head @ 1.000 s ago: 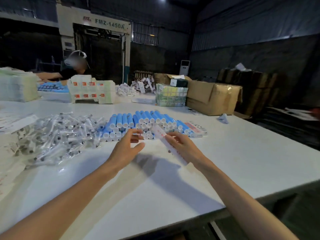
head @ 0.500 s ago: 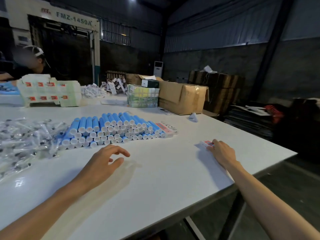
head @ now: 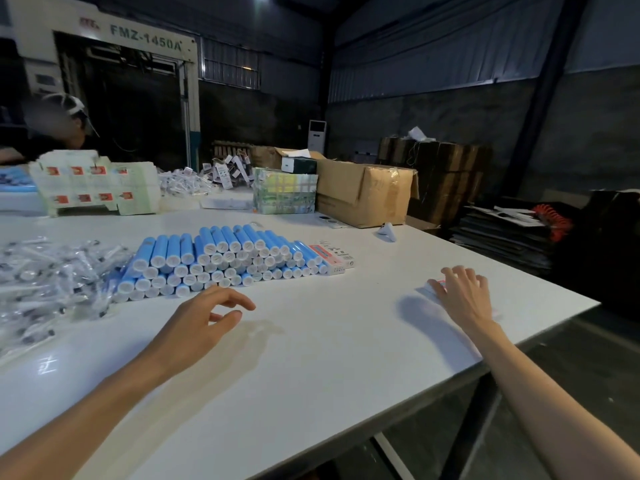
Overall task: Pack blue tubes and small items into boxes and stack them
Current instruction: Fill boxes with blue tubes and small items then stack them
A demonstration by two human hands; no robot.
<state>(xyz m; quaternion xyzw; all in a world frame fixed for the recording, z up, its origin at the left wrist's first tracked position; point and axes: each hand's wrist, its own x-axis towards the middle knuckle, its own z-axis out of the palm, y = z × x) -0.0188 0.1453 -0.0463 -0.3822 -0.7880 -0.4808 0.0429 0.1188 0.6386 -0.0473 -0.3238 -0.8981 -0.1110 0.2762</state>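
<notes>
Change: the flat box [head: 433, 288], held up just in front of the blue tubes [head: 221, 258] a second ago, has been carried to the right edge of the table [head: 329, 368] and laid down there.
Flat box: it lies on the table and is mostly covered; only a white and red corner is seen, so whether it is folded flat cannot be told.
Right hand [head: 464, 299]: it is laid on the box with fingers spread and fairly straight.
Left hand [head: 204, 320]: it is held just above the table in front of the tubes, fingers loosely curled, nothing gripped.
Blue tubes: they are stacked in rows at mid-table, white caps turned toward the camera.
Filled boxes [head: 330, 255]: two red and white ones are set against the right end of the tube stack.
Small items [head: 52, 282]: a heap in clear wrappers is spread to the left, touching the tubes.
Far edge: printed carton blanks [head: 93, 185] and a brown carton [head: 363, 195] are placed there.
Behind: another person [head: 59, 129] is seated.
</notes>
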